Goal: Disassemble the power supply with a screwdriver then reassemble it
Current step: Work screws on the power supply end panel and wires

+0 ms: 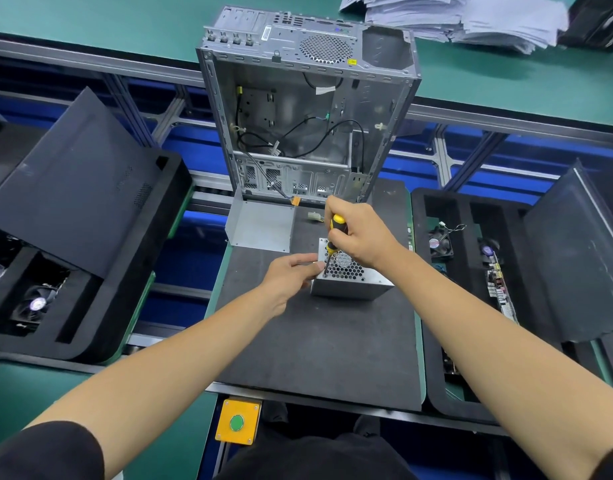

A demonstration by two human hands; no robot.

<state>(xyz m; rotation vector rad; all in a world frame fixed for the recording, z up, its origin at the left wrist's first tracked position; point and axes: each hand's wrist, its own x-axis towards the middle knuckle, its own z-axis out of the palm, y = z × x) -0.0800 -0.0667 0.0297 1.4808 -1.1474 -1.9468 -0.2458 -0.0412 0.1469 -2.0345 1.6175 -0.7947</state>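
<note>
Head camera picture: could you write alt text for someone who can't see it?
A person's right hand grips a yellow-and-black screwdriver, its tip at a corner of a small metal power supply on a black mat, while the left hand steadies the box's side. Behind stands an open computer case, with foam trays of parts at both sides.

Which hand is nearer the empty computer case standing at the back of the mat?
Right. The right hand grips the screwdriver just in front of the computer case; the left hand rests at the power supply's left edge, farther from the case.
</note>
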